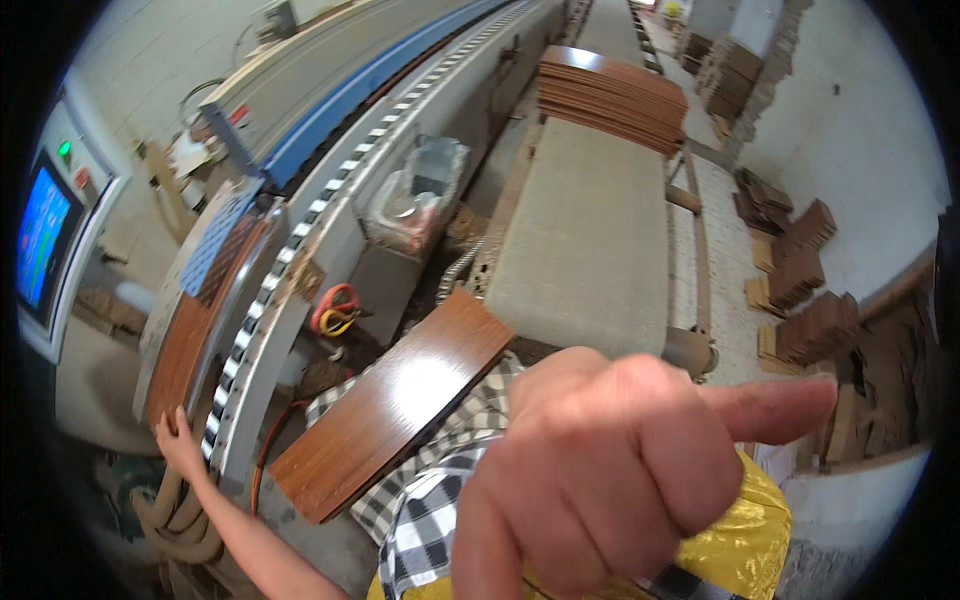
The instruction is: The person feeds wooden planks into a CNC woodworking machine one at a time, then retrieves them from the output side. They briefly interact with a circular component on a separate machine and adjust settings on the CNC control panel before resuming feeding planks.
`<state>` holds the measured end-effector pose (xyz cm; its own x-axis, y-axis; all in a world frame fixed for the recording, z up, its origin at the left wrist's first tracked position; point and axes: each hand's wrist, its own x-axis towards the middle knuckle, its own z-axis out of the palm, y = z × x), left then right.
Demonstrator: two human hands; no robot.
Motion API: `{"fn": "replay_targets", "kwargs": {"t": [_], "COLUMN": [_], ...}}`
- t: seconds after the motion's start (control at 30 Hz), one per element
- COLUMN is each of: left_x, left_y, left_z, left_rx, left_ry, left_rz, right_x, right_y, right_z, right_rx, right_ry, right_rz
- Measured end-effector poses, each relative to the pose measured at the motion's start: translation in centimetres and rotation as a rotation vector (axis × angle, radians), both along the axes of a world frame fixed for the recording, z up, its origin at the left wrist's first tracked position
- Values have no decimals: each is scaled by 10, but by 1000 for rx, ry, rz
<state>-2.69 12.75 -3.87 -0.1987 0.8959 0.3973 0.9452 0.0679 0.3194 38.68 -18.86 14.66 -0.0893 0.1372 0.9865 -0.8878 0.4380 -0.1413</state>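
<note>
At the left, my left hand (178, 448) reaches to the near end of a reddish-brown wood plank (182, 345) on the machine's infeed. Its fingers are apart, and the fingertips touch the plank's end. The plank's far part runs beneath a blue perforated guard (215, 243). Close to the camera, my right hand (610, 470) is raised with most fingers curled in and one digit stretched out to the right. Nothing shows in it. Behind it, a few glossy brown planks (395, 405) lie stacked across my lap on a checked cloth (440, 500).
A conveyor belt (590, 240) ahead carries a tall stack of brown planks (610, 95). Along the machine runs a toothed chain track (330, 190). Scissors (335, 312) with red and yellow handles hang beside it. A control screen (45, 240) stands far left; plank bundles (800, 250) sit by the right wall.
</note>
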Motion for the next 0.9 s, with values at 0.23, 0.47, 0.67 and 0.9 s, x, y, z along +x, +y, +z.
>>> {"fn": "replay_targets", "kwargs": {"t": [0.23,0.47,0.67,0.9], "left_x": [19,4,12,8], "left_y": [12,12,3,5], "left_z": [1,-5,6,4], "left_rx": [-12,-9,-73,-45], "left_ry": [23,40,48,71], "left_rz": [5,1,104,183], "right_x": [-12,-12,-14,-10], "right_y": [-16,-20,-22,-18], "right_z": [4,0,-1,-3], "right_rx": [-59,-50,-67,-4], "right_ry": [133,170,199,180], "right_rz": [26,50,29,-92]}}
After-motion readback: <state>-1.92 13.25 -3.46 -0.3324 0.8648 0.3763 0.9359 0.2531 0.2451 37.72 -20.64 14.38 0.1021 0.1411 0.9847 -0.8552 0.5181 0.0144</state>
